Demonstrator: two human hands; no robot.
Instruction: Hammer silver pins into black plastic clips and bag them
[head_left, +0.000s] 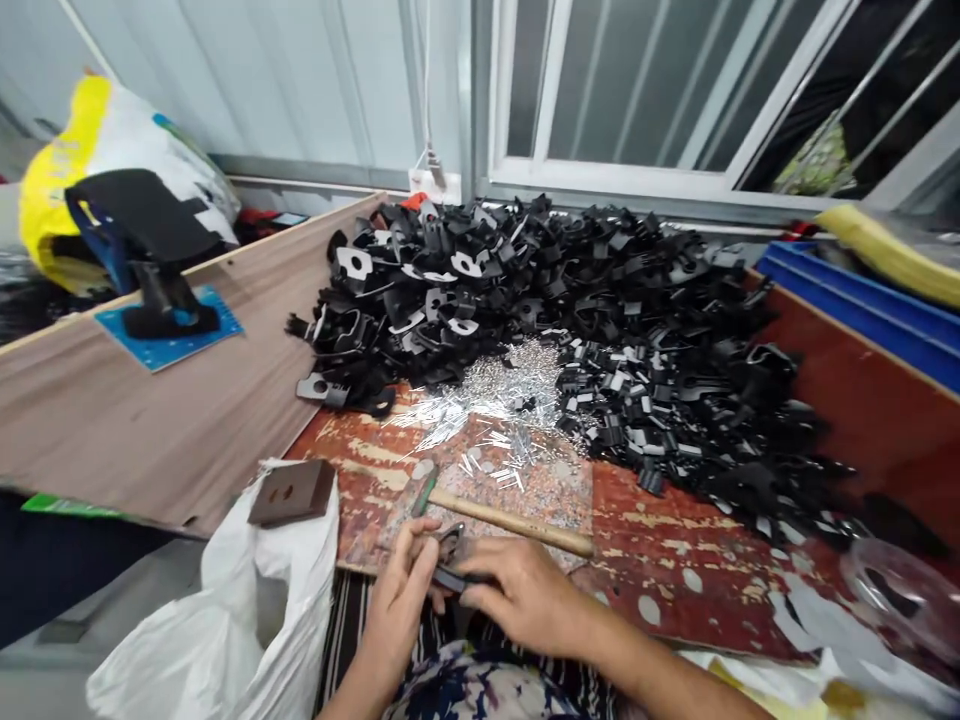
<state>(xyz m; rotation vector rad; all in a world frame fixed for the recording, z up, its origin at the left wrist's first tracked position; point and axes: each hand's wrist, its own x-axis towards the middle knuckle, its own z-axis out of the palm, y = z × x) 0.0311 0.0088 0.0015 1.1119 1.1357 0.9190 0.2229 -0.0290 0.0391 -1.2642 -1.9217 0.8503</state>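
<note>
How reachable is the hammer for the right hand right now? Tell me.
Probably yes: the hammer lies just beyond the right hand, with nothing seen lying over it. The hand is gripping a black part, though, so it would likely have to release that first.

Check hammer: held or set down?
Set down: hammer lies beyond left hand and right hand, which hold a black part.

Legible text, none: large bulging yellow-and-white plastic sack [127, 130], pale marks on its yellow part and bold black marks on its white part, all too blurred to read; flat blue four-cornered sheet [161, 353], small pale marks, too small to read.
</note>
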